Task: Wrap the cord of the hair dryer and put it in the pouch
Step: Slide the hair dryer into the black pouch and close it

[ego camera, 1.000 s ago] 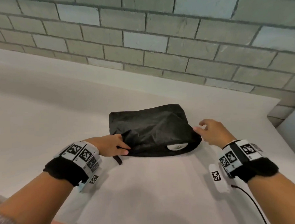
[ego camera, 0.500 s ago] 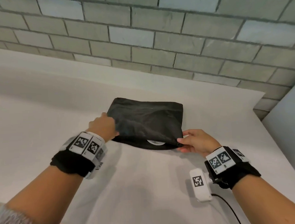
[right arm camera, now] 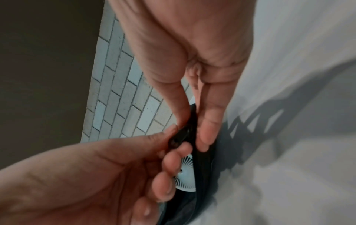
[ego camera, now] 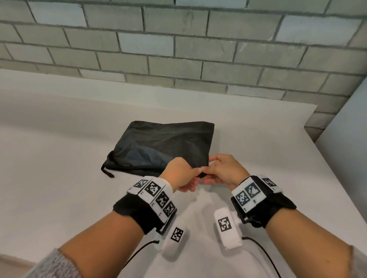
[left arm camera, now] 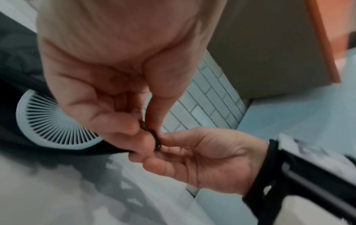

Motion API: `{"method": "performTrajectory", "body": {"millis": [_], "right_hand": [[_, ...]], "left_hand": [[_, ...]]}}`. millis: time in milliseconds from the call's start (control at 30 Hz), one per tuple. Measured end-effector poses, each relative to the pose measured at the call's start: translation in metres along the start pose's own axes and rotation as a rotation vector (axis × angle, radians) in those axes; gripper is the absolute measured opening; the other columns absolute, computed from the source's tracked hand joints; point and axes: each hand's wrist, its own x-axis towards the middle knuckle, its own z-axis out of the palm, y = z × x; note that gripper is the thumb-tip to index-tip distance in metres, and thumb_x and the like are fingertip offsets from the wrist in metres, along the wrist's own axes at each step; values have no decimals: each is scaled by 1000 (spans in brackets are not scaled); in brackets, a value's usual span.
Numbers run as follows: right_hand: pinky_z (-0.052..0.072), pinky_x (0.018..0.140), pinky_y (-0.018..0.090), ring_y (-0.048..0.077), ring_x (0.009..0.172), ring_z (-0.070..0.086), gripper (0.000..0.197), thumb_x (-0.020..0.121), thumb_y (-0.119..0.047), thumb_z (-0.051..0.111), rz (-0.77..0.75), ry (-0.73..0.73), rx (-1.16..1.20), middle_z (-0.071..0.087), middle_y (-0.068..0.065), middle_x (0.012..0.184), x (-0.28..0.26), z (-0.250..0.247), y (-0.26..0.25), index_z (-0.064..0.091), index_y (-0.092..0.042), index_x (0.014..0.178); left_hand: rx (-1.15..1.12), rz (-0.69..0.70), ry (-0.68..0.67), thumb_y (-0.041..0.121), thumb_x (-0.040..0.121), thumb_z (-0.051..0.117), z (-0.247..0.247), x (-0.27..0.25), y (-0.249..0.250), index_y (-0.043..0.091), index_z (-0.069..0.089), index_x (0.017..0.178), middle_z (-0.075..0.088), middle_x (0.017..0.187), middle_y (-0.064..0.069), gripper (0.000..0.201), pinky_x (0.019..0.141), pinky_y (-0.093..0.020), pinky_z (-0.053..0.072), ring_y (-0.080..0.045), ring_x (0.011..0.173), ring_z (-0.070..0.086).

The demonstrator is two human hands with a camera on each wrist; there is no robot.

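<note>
A black pouch [ego camera: 164,146] lies flat on the white table [ego camera: 53,165]. The white hair dryer sits inside it. Only its round grille [left arm camera: 52,121] shows through the open mouth, also visible as the grille [right arm camera: 185,175] in the right wrist view. Both hands meet at the pouch's near right corner. My left hand [ego camera: 195,174] pinches a small black pull tab [right arm camera: 178,139] at the mouth between thumb and forefinger. My right hand [ego camera: 209,172] pinches the black pouch edge [right arm camera: 193,115] right beside the tab. The dryer's cord is hidden.
A grey brick wall [ego camera: 174,55] runs behind the table. The table's right edge [ego camera: 326,153] lies close to my right hand, with a pale panel [ego camera: 357,141] beyond it. A short black strap [ego camera: 107,172] sticks out at the pouch's left corner.
My left hand left the pouch's left side and joined the right hand at the near right corner. The pouch now lies flatter, and the grille is gone from the head view.
</note>
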Motion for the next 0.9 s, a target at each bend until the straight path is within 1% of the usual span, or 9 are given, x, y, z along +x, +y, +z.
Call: {"method": "performTrajectory", "body": {"millis": [100,200,267,333,433,533,700,767,900], "right_hand": [[59,58,27,21,59,66,14,81,2,62,-3,1,29,66,17,80,3,-2,0,57,-5,93],[58,56,25,16,50,64,20,81,-1,63,19,-16,-27,66,17,75,8,-5,2,59,-3,100],[56,54,21,13,48,62,18,82,-1,62,29,-27,-40,65,14,73,10,-5,3,59,-3,100],[55,54,20,15,54,61,20,84,1,59,36,-21,-28,63,13,74,10,-5,5,57,1,103],[54,52,18,18,61,60,24,84,3,57,53,-20,18,61,12,76,10,-7,7,55,7,107],[55,52,17,19,64,61,27,84,4,57,77,-42,34,61,13,81,8,-10,9,53,9,110],[54,49,17,18,62,59,33,84,3,57,99,-28,3,60,13,81,5,-12,14,50,9,116],[54,49,17,18,61,60,32,83,5,57,106,-42,-1,59,13,80,2,-14,16,51,10,115],[55,51,17,10,51,63,33,81,8,58,116,-53,-5,60,13,77,-3,-15,19,52,9,113]], "left_hand": [[-94,34,2,18,86,62,2,-6,-3,6,61,73,60,62,-5,17,43,-16,45,-5,41,57],[65,99,87,11,83,64,4,-8,-6,13,61,62,63,65,-10,22,48,-18,49,-14,53,61],[225,105,123,13,84,64,2,-8,-6,11,65,68,63,68,-11,16,65,-27,53,-21,65,61],[345,122,187,17,83,65,-4,-7,-11,9,67,74,61,64,-7,12,78,-33,53,-22,68,61],[490,153,314,21,78,67,-20,-3,-22,11,69,73,64,70,-5,12,75,-35,54,-28,75,65],[619,14,352,27,76,69,-44,2,-33,8,71,83,70,90,-10,20,76,-34,50,-28,84,65],[706,-119,424,25,75,67,-101,8,-61,5,70,89,68,90,-12,25,70,-31,46,-28,79,60],[695,-182,470,24,73,69,-128,8,-73,5,69,90,69,92,-12,25,70,-31,46,-29,84,63],[720,-265,486,24,72,71,-172,8,-98,4,69,82,71,89,-12,23,66,-30,47,-28,83,65]]}}
